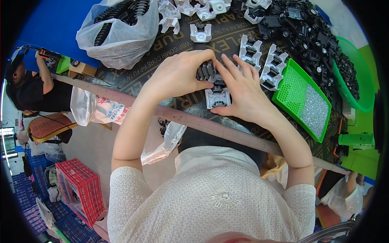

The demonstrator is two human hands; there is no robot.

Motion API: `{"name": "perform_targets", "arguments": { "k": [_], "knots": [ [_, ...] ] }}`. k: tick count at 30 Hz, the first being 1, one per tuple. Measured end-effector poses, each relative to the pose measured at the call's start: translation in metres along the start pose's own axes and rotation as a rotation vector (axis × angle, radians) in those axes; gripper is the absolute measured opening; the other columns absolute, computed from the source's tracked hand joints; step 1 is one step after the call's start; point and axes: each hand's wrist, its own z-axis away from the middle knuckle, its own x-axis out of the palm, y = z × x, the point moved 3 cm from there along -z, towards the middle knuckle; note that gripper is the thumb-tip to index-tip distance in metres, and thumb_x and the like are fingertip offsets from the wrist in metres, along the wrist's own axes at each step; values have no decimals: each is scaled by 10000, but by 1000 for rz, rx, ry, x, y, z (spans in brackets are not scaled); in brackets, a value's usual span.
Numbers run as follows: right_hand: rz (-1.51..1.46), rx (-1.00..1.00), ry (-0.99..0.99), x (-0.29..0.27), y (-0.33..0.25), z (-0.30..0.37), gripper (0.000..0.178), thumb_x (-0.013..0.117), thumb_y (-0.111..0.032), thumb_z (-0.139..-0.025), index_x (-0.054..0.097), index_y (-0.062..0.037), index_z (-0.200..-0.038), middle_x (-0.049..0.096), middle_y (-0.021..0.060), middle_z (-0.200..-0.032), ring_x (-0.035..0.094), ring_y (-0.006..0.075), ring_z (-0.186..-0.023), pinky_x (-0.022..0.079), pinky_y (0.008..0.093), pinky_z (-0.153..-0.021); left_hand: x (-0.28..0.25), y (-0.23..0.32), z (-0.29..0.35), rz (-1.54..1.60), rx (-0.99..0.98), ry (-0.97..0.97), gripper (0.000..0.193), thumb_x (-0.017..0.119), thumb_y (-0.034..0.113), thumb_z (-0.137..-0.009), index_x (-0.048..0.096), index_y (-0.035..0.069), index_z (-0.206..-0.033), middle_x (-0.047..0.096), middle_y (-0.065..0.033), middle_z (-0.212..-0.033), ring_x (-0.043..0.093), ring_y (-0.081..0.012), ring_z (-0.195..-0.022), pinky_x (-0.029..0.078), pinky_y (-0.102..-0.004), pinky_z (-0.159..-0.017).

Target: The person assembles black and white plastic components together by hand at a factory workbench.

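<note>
In front of me, close to the table's near edge, both hands meet over a small white plastic housing [218, 101] with a black part [219, 86] seated in it. My left hand [180, 73] is closed round a short stack of black ribbed plastic pieces [206, 71], its thumb reaching toward the housing. My right hand [243, 91] grips the housing from the right, thumb at its near edge and fingers bent over its far side. The fingers partly cover the housing's far end.
White housings [201, 33] lie farther back, with rows of them [274, 67] to the right. A green tray [289, 87] holds small silvery pieces. Beyond it are a heap of black parts [298, 34] and a green basket [356, 73]. A plastic bag [121, 40] of black strips stands at left.
</note>
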Motion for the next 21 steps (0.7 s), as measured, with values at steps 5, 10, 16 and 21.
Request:
{"name": "perform_targets", "arguments": {
  "k": [5,10,16,21],
  "knots": [
    [35,-1,33,2,-1,1,1135,881,-418,-611,316,-23,-1513,332,203,-1550,245,410,-1452,182,558,-1165,4,-1,0,-22,51,30,491,818,211,-698,584,95,-1114,673,-110,-1026,644,-337,-994,524,-443,-785],
    [39,-14,49,2,-3,-1,1111,879,-403,-626,322,-3,-1500,365,186,-1531,270,407,-1440,176,559,-1167,1,5,2,-22,24,-1,438,819,119,-671,592,62,-1041,652,-106,-1030,626,-352,-980,509,-409,-804],
    [33,3,9,4,2,-3,1071,873,-400,-641,348,-9,-1489,427,169,-1486,316,390,-1416,181,552,-1167,0,2,-1,-10,96,73,424,816,107,-686,605,52,-1049,671,-102,-1007,651,-306,-955,519,-368,-809],
    [89,-22,112,3,11,-8,1074,861,-457,-651,351,-55,-1506,437,158,-1485,318,390,-1414,192,558,-1157,-13,-1,0,164,89,205,383,832,115,-738,625,45,-1053,677,-66,-909,659,-176,-826,517,-282,-772]
  ]
}}
